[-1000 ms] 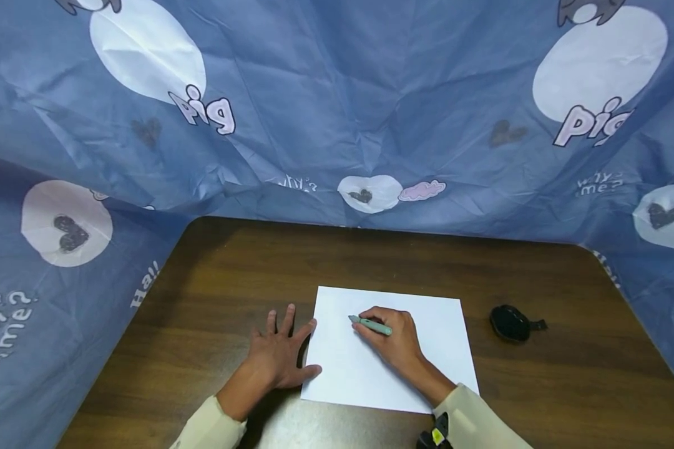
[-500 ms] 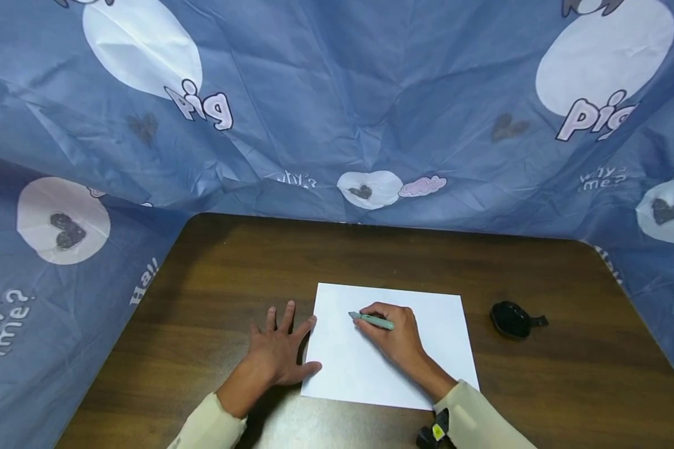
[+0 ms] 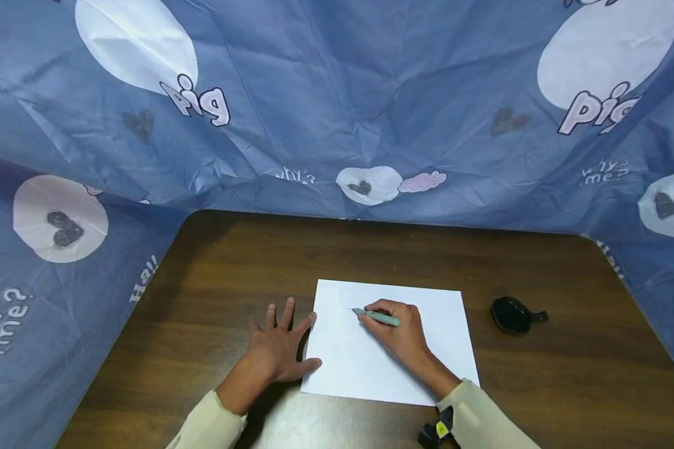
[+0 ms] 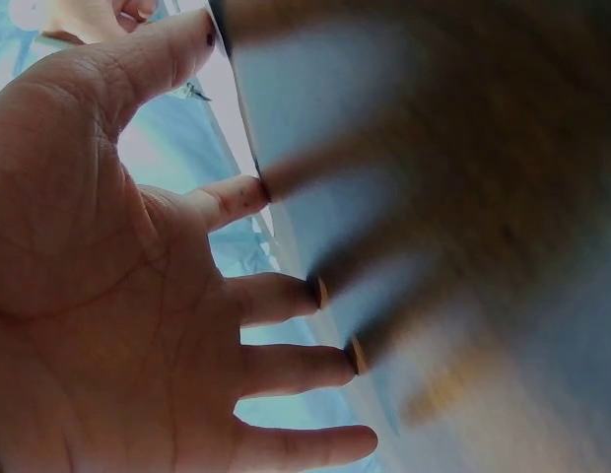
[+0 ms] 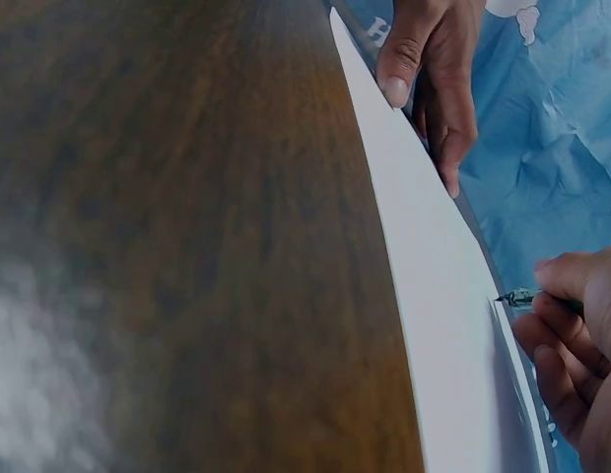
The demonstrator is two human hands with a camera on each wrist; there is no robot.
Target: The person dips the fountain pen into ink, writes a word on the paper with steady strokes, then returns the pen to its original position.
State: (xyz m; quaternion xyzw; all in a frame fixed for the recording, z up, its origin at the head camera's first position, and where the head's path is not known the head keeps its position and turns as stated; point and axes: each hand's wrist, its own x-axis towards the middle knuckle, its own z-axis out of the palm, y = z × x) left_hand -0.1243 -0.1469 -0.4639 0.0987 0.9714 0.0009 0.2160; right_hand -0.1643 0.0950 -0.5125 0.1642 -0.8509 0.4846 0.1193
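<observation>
in the head view, the right grip (image 3: 401, 332) pinches the pen (image 3: 384, 318) over the paper (image 3: 339, 368), which lies on the desk (image 3: 247, 249); a short line (image 3: 349, 308) is at the tip (image 3: 356, 311). the left grip (image 3: 278, 355) is spread, its thumb (image 3: 312, 365) on the paper's left edge. in the left wrist view, its fingers (image 4: 291, 372) are straight. in the right wrist view, the tip seems to touch the paper. the step appears to be drawing; the next move likely calls for a steady stroke.
</observation>
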